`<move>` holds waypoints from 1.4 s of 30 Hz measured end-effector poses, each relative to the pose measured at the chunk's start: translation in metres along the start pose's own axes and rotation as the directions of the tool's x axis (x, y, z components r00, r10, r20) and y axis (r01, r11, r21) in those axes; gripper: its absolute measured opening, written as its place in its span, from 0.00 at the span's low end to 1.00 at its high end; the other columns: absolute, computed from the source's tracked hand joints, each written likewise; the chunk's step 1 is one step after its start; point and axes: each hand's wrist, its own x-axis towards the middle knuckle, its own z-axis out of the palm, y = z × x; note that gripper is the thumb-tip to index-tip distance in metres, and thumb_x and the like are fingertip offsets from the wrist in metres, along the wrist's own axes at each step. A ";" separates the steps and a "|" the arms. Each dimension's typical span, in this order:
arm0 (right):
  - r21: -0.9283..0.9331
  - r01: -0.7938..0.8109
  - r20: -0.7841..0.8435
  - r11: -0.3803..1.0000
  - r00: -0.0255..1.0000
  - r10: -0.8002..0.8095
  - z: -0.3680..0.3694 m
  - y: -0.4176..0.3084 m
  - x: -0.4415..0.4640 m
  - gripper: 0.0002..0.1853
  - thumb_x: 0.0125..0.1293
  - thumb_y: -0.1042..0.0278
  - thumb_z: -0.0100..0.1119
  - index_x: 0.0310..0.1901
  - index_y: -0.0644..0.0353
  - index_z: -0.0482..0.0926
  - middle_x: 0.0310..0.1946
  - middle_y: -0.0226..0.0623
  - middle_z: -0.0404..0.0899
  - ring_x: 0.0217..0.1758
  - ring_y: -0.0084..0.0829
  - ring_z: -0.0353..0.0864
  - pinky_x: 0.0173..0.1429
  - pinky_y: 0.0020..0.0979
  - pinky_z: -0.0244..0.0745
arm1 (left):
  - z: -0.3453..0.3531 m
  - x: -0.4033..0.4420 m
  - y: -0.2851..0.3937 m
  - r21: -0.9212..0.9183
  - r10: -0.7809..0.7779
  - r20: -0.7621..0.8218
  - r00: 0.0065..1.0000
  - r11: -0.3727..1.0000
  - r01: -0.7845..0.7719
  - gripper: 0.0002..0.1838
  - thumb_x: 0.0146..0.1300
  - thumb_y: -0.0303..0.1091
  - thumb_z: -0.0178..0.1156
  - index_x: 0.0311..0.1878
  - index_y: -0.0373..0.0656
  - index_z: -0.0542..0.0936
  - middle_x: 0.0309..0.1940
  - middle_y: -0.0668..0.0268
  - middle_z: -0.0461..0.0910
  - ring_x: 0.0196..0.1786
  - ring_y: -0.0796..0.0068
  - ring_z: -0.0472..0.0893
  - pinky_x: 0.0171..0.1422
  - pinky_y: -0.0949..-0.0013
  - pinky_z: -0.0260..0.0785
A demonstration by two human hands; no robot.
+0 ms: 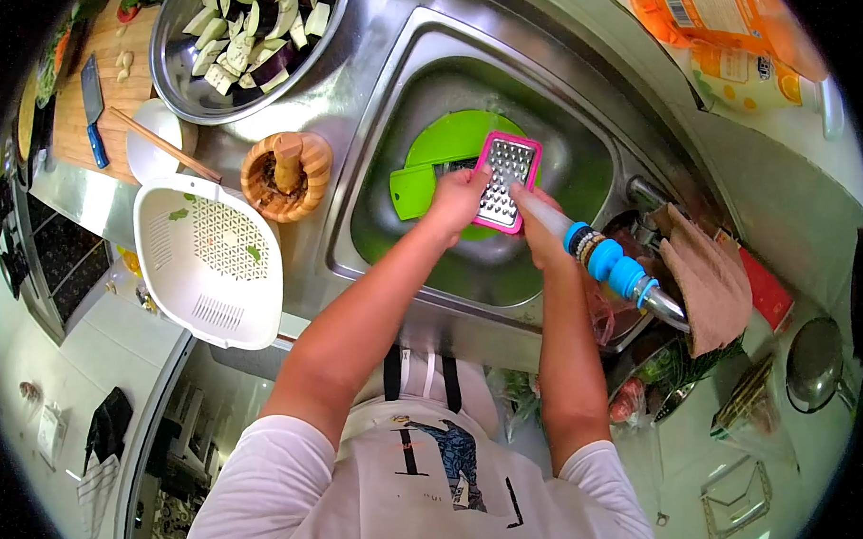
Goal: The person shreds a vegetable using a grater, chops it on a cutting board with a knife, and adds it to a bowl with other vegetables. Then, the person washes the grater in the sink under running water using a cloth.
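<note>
Over the sink, a pink-framed metal grater is held in both hands, its rough face turned up. My left hand grips its left edge with thumb and fingers closed. On the right edge, my right hand is also closed, partly hidden by the faucet nozzle. That nozzle, with blue fittings, reaches in from the right above the grater. Beneath, in the sink basin, lie a bright green round piece and a green slicer with a dark insert.
To the left stand a wooden mortar with pestle, a white colander and a metal bowl of cut eggplant. A knife lies on the cutting board. A brown cloth hangs beside the faucet.
</note>
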 end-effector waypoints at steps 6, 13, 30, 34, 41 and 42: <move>-0.189 0.279 -0.219 0.941 0.923 -0.317 -0.007 0.038 0.018 0.14 0.74 0.58 0.53 0.55 0.57 0.76 0.37 0.29 0.81 0.33 0.22 0.77 0.39 0.25 0.74 | 0.059 0.018 0.017 0.814 0.648 -0.322 0.690 0.561 -0.147 0.15 0.62 0.36 0.59 0.45 0.35 0.80 0.46 0.48 0.80 0.55 0.48 0.77 0.59 0.54 0.69; 0.322 0.400 -0.267 0.858 0.908 -0.324 -0.012 0.041 0.007 0.18 0.70 0.59 0.58 0.58 0.54 0.74 0.45 0.27 0.80 0.44 0.22 0.78 0.43 0.28 0.74 | 0.110 0.031 0.012 0.561 0.786 -0.018 0.617 0.519 -0.645 0.19 0.67 0.40 0.55 0.52 0.34 0.78 0.56 0.45 0.76 0.61 0.46 0.74 0.68 0.51 0.63; -0.202 0.337 -0.288 0.920 0.877 -0.385 -0.058 0.072 0.079 0.13 0.71 0.63 0.57 0.52 0.59 0.80 0.40 0.31 0.83 0.40 0.25 0.79 0.47 0.31 0.73 | -0.059 -0.029 -0.005 0.978 0.458 -0.206 0.865 0.091 0.185 0.43 0.52 0.47 0.73 0.66 0.36 0.66 0.59 0.41 0.73 0.62 0.47 0.74 0.63 0.53 0.70; 0.031 0.226 -0.415 0.974 0.889 -0.193 -0.045 0.063 0.028 0.13 0.71 0.60 0.57 0.53 0.52 0.79 0.39 0.30 0.81 0.42 0.28 0.77 0.48 0.33 0.71 | -0.049 -0.042 0.008 0.869 0.253 -0.267 0.930 0.481 0.119 0.34 0.51 0.46 0.75 0.56 0.34 0.76 0.47 0.50 0.81 0.46 0.55 0.83 0.51 0.57 0.76; -0.134 0.157 -0.448 0.979 0.871 -0.201 -0.036 0.048 0.013 0.16 0.68 0.59 0.63 0.52 0.55 0.78 0.41 0.29 0.79 0.44 0.28 0.76 0.50 0.33 0.72 | -0.054 -0.079 0.026 0.199 -0.010 -0.202 0.979 0.979 0.051 0.19 0.66 0.46 0.64 0.47 0.37 0.83 0.32 0.68 0.84 0.34 0.81 0.81 0.37 0.71 0.74; -0.011 0.209 -0.467 0.978 0.863 -0.190 -0.036 0.052 0.017 0.17 0.70 0.55 0.59 0.55 0.53 0.78 0.42 0.32 0.80 0.44 0.31 0.76 0.52 0.34 0.70 | -0.055 -0.085 0.030 0.202 -0.008 -0.198 0.980 0.978 0.049 0.19 0.66 0.46 0.64 0.47 0.37 0.83 0.32 0.68 0.84 0.34 0.81 0.81 0.37 0.71 0.74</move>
